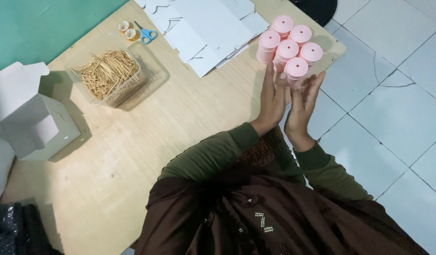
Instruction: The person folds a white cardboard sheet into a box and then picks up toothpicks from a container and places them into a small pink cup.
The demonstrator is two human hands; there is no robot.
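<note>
Cluster of pink capped containers (289, 46) being pressed between left hand (273, 97) and right hand (304, 101), fingers flat, keeping bundle together at table (189, 123) edge.

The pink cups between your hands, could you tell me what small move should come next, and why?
Probably ease the pink cups inward onto the table. The left hand and right hand press the cluster from both sides at the table's edge, with the nearest cup over the tiled floor, so a loosened grip could drop it.
</note>
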